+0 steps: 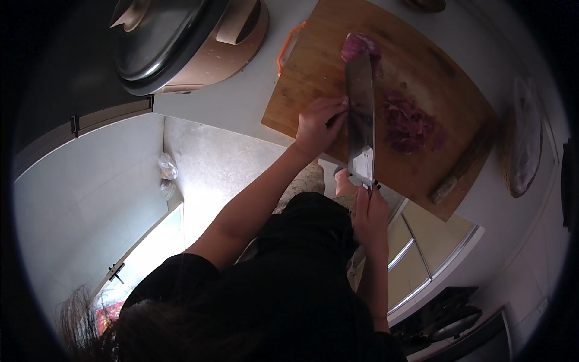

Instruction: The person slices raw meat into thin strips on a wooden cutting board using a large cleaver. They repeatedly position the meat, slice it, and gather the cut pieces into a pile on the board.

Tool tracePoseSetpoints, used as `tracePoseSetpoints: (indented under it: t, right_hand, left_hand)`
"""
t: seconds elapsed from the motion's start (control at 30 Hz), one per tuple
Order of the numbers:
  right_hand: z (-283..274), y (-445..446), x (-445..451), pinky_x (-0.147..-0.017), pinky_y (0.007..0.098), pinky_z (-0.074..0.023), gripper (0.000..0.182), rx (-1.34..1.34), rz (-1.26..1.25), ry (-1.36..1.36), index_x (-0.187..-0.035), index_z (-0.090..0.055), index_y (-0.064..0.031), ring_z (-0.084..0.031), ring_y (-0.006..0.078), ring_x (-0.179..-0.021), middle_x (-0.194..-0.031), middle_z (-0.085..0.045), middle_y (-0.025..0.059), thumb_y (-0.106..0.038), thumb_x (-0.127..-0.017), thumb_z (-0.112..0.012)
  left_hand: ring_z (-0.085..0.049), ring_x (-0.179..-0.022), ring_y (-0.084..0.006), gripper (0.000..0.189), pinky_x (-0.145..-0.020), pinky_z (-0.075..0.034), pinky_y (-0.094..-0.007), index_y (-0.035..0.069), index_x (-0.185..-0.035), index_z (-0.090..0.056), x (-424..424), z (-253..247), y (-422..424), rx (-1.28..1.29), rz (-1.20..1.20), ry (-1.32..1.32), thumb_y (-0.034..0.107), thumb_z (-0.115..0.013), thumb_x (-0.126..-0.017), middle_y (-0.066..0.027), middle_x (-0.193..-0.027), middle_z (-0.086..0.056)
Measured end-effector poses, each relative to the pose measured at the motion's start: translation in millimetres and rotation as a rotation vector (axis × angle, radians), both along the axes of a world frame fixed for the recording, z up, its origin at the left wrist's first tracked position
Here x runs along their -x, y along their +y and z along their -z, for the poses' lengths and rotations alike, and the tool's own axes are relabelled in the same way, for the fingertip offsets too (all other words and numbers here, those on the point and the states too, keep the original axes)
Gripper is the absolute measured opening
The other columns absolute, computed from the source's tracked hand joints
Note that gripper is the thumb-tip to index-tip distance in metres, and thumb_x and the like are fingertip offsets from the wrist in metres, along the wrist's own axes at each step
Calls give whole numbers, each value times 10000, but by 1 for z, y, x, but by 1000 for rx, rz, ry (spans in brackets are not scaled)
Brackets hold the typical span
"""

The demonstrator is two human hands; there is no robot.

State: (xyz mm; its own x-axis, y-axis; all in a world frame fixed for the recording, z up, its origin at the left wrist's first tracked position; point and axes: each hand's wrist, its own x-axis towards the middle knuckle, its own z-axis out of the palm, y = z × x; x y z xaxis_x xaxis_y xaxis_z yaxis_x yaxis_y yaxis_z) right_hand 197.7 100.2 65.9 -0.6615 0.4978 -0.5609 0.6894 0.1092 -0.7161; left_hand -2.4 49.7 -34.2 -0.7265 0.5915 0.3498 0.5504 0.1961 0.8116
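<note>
My right hand (370, 215) grips the handle of a broad kitchen cleaver (360, 117), its blade pointing away from me over a wooden cutting board (307, 86). At the blade's left side are the bent fingertips of my left hand (320, 124); whether they pinch something small cannot be told. Beyond the blade tip lies a chunk of raw red meat (359, 43), partly covered by the blade. To the right of the cleaver, a loose pile of sliced raw meat (409, 122) rests on the board.
A long narrow tool, perhaps a knife (461, 169), lies along the board's right edge. Farther right stands a woven basket (509, 167) with clear plastic (527, 135) over it. A lidded electric cooker (212, 59) occupies the counter's left. An orange handle (286, 47) sticks out from the board.
</note>
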Motion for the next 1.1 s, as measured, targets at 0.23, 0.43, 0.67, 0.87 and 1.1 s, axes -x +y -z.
tracePoseSetpoints:
  t: [0.23,0.43,0.67,0.87,1.1]
  right_hand:
    - [-13,15,24,-608,458,-433,261,20,2,65,-947,-517,54,-581,426,-695,-783,-573,265,-187,-992,-429]
    - [0,13,41,-633,476,-435,271,-55,17,91,-921,-509,57,-567,449,-705,-755,-578,266,-194,-989,-430]
    - [-12,4,25,-756,473,-462,274,-46,-46,-39,-1062,-514,69,-583,437,-791,-832,-596,277,-178,-977,-432]
    - [1,-6,12,-867,475,-397,281,-125,-85,-37,-1083,-524,83,-562,426,-916,-916,-602,253,-159,-967,-439]
    - [3,4,27,-722,488,-443,270,-77,-19,-3,-987,-539,68,-586,431,-779,-808,-598,254,-182,-973,-436]
  left_hand:
    - [-678,-898,-268,187,-786,-547,-341,29,-902,-720,1,0,1,-9,-19,2,2,-735,-717,-110,-987,-708]
    - [-663,-909,-294,175,-790,-544,-364,6,-911,-697,0,0,2,-7,-20,34,-10,-710,-737,-120,-1007,-692]
    - [-653,-901,-310,210,-779,-542,-373,7,-933,-684,-4,6,-1,-8,1,112,-39,-687,-728,-126,-1004,-680]
    - [-652,-919,-310,223,-787,-542,-370,12,-951,-683,-8,2,-3,1,17,58,-41,-683,-735,-129,-1006,-679]
    - [-656,-930,-299,218,-803,-542,-364,10,-948,-694,-6,4,-1,-3,44,0,-15,-709,-732,-121,-1025,-683]
